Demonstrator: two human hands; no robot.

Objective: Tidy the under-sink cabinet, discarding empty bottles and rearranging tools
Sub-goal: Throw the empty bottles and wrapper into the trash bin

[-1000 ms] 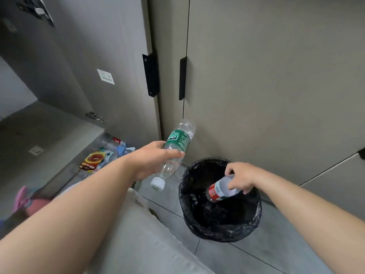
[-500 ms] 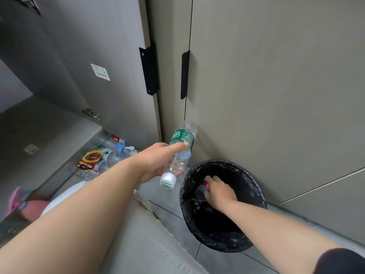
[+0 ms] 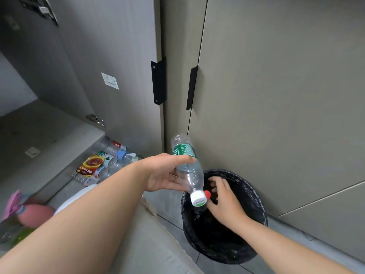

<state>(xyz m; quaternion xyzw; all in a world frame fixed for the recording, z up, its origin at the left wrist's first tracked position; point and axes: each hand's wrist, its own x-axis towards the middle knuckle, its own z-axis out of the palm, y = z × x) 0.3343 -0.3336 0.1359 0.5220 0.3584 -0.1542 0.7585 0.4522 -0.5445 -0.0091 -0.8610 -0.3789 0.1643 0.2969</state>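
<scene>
Tiled floor and open cabinet base

Standing on the grey floor, close to the shut doors: a round bin lined with a black bag, mouth up. Lying on the cabinet base, left of the bin and well apart from it: a huddle of clear bottles on their sides, touching, some stacked on others; among them one with an orange-and-red label, one with a blue cap, one with a red label farthest in. Nearer at the left edge, blurred: a pink thing with something green just beside it, footing unclear
</scene>
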